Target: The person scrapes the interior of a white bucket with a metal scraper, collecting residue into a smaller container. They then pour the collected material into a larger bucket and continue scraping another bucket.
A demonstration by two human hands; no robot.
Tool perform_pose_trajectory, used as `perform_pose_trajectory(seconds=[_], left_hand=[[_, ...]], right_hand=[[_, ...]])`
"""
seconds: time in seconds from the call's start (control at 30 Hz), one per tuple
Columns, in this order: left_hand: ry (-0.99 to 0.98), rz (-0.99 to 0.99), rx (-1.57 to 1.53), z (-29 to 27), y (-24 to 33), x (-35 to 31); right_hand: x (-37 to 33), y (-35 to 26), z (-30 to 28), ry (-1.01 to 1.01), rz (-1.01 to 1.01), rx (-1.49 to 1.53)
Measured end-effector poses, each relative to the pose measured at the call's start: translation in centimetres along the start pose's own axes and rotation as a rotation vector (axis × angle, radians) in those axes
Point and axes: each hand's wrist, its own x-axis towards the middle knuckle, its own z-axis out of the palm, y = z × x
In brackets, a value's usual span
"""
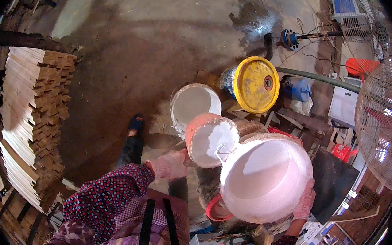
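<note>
My left hand [173,165], in a pale pink glove, grips the near left side of a small orange bucket [197,130] coated inside with white. My right hand [305,201], gloved too, holds the right side of a large white bucket [266,179]. The large bucket is tilted, its mouth toward me, with white coating its inside. Both rims meet or nearly meet, and thin white strands [222,153] hang there. Just beyond the orange bucket stands a white-lined pail [195,104] with a crusted rim.
A bucket with a yellow lid [256,85] stands farther off, beside a blue jug [298,89]. Stacked wooden strips [35,121] rise at left. A large caged fan [385,122] is at right. A red-rimmed container [219,209] sits below the large bucket. Scrap boards lie behind it.
</note>
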Motion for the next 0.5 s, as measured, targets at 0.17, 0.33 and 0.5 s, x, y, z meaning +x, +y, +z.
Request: perform_pose_trajectory(seconds=[0.17, 0.33, 0.5], left_hand=[[-0.016, -0.003, 0.008, -0.3, 0.5, -0.4], [-0.007, 0.009, 0.04, 0.1, -1.6, 1.1], [-0.022, 0.033, 0.008, -0.2, -1.4, 0.7]], right_hand=[[-0.4, -0.2, 0.0, -0.009, -0.03, -0.023], [-1.0, -1.5, 0.8, 0.035, -0.05, -0.054], [-0.1, -0.2, 0.1, -0.003, -0.005, 0.02]])
